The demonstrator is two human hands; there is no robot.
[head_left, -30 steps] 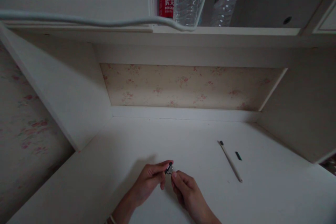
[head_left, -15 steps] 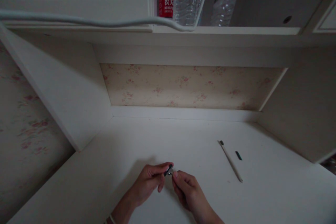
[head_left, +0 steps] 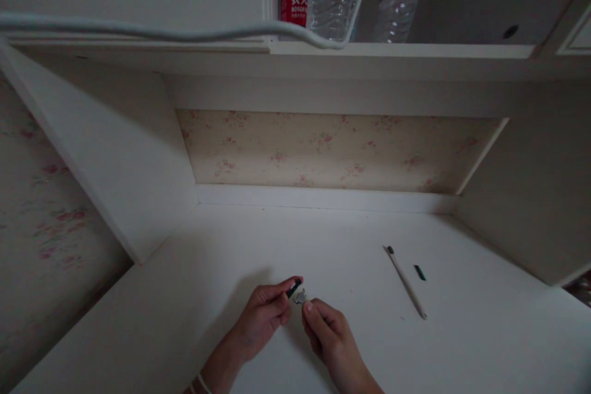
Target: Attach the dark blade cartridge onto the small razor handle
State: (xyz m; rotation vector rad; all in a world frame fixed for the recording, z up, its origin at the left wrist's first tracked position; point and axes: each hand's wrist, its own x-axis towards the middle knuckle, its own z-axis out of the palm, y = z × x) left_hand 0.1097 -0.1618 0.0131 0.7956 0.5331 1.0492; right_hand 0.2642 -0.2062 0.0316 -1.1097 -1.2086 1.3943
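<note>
Over the white desk, my left hand pinches a small dark razor cartridge between thumb and fingers. My right hand is closed on a razor handle, whose silver forked end sticks out past the fingertips; the rest is hidden in the hand. A narrow gap shows between the dark cartridge and the silver end. To the right lie a pale toothbrush with a dark head and a small dark green strip, both apart from my hands.
A shelf above the desk holds clear plastic bottles and a red-labelled bottle. A white cable hangs across its front. White side panels flank the desk, with floral wallpaper behind.
The cartridge and the silver end have come apart slightly. My left hand has shifted a little up and away from the right, which stays nearly in place.
</note>
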